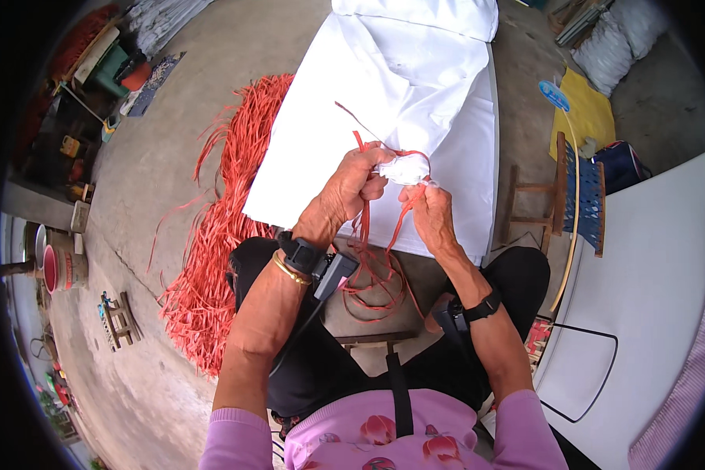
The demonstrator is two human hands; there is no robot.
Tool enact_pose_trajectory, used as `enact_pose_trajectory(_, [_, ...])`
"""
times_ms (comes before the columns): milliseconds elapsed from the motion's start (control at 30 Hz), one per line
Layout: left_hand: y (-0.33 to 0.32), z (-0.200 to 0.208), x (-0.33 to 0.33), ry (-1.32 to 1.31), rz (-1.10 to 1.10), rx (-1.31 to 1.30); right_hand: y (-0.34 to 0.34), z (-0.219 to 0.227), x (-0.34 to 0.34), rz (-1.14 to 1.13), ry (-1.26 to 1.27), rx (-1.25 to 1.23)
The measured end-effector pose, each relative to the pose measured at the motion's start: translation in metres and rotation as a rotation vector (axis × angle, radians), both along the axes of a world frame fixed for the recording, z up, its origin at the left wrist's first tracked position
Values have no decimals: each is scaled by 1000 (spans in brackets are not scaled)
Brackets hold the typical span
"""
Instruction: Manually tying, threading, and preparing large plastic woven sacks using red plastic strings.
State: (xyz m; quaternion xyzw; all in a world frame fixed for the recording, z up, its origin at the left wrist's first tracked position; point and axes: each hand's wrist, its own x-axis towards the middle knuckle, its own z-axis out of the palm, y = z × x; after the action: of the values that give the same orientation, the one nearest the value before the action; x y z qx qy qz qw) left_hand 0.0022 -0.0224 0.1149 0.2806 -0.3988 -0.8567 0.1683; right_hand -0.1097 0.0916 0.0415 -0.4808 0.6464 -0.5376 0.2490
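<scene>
Bunched white fabric point(407, 170) at centre of frame, at lower part of large white sheet point(329, 102), looks joined to it. Red strand point(402, 219) looped over its right side. Pinched at left of bunch by left hand point(356, 176), thumb against curled fingers. Strand pinched at lower right of bunch by right hand point(431, 213), fingers likewise curled in.

Reads as binding strand round bunch. To do well: keep folds gathered tight on left, lay strand flat without twist, draw evenly, snug but not biting. Keep dangling tails below hands out of the loop.

Further out: heap of red strands point(243, 172) left of sheet, down to lower left of centre; black-trousered knees point(518, 274) below, either side; blue-webbed chair point(591, 207) right of centre; yellow sheet point(583, 110) upper right; small wooden stool point(119, 321) lower left.

Hidden: strand path behind bunch, fingertips, any knot. Cannot tell whether strand also caught under left thumb. Far-left clutter warped and cut off by dark rim.
</scene>
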Motion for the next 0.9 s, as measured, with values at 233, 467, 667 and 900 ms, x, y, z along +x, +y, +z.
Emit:
enact_pose_trajectory(233, [15, -24, -19, -76, 385, -24, -8, -1, 20, -269, -278, -11])
enact_pose_trajectory(467, [8, -7, -14, -11, 450, 134, 16, 16, 24, -65, -463, 48])
enact_pose_trajectory(667, [9, -22, -12, 55, 386, 71, -4, 34, 18, -140, -569, 72])
enact_pose_trajectory(900, [-61, -26, 17, 114, 638, 36, 91, 58, 50, -156, -682, 309])
